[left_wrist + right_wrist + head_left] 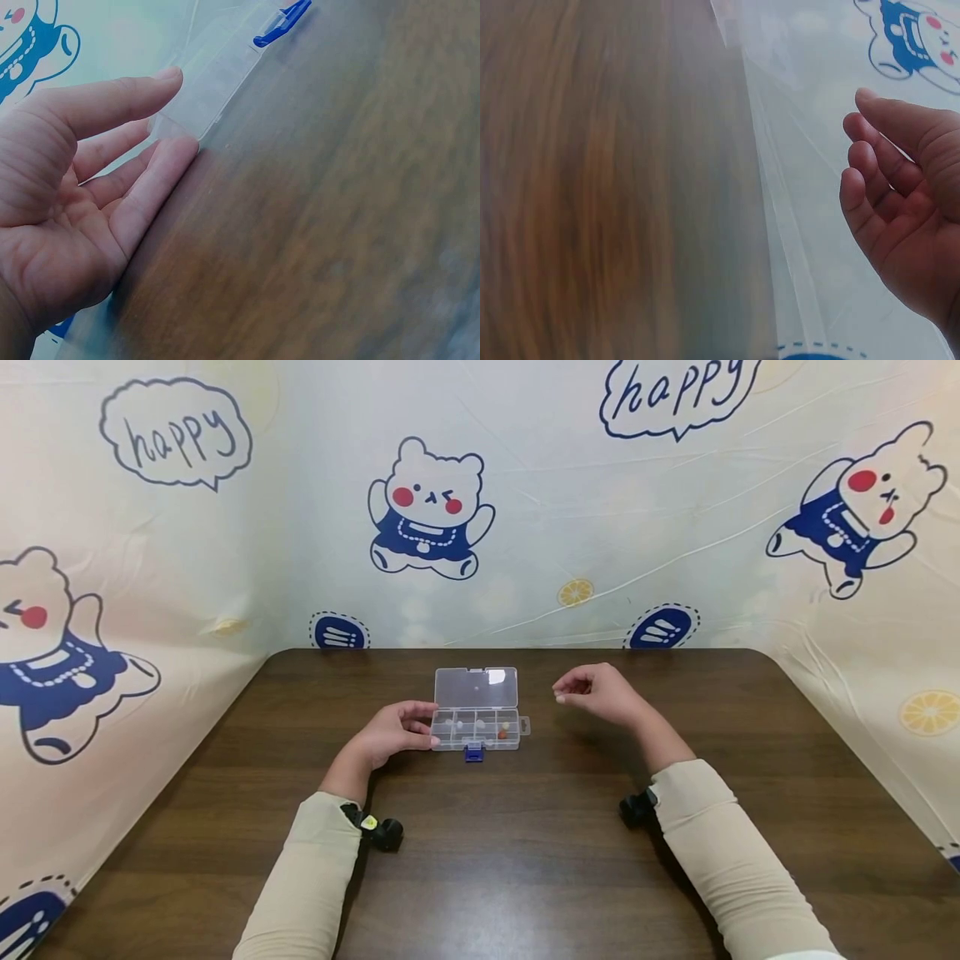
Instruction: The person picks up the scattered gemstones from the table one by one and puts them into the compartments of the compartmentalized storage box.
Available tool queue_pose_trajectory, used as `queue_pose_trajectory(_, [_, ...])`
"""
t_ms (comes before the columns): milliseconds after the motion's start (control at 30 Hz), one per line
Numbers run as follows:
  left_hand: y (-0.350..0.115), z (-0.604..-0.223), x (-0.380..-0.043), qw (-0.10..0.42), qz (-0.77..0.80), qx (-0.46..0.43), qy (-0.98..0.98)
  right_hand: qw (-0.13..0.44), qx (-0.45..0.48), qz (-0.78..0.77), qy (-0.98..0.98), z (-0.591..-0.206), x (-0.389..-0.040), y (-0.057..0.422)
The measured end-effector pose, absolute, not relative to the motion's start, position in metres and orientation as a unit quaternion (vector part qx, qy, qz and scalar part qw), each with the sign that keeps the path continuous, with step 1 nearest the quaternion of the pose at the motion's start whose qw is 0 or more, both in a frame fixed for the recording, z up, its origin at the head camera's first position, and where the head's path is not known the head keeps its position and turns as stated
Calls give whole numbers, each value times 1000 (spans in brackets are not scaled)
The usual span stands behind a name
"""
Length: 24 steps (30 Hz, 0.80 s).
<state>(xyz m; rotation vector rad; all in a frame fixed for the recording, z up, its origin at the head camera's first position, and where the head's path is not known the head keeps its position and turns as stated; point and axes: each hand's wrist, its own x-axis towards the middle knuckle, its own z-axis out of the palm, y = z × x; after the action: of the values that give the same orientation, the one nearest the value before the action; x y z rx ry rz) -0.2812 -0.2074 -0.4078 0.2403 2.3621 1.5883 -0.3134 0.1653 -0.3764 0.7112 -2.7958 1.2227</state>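
Observation:
A clear plastic compartment box (476, 729) lies on the table with its lid (476, 687) raised at the back. Small whitish pieces (481, 724) and an orange piece (502, 734) sit in its compartments. My left hand (391, 732) holds the box's left end, thumb at the front corner and fingers toward the back. The left wrist view shows the thumb above the box and fingers against its end. Right of the box, my right hand (600, 693) hovers apart from it, fingers bent and thumb near the index finger. Whether something tiny is between those fingertips cannot be made out.
The brown wooden table (480, 852) spreads around the box. Behind it hangs a printed curtain (525, 527) with cartoon bears. The box has a blue latch (474, 753) at its front and a clear hanging tab (525, 726) on its right end.

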Motion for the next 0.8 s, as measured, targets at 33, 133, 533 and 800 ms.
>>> queue_pose_trajectory(33, [-206,-403,-279,145,551,84,818,2,228,392,-891,-376,-313,163])
queue_pose_trajectory(133, [-203,-393,-272,148,551,88,817,-1,231,397,-888,-376,-312,154])
queue_pose_trajectory(533, [-203,-391,-272,149,551,87,817,-4,280,406,-870,-375,-307,118])
queue_pose_trajectory(800, [-204,-393,-272,149,555,87,814,-10,312,415,-855,-372,-301,102])
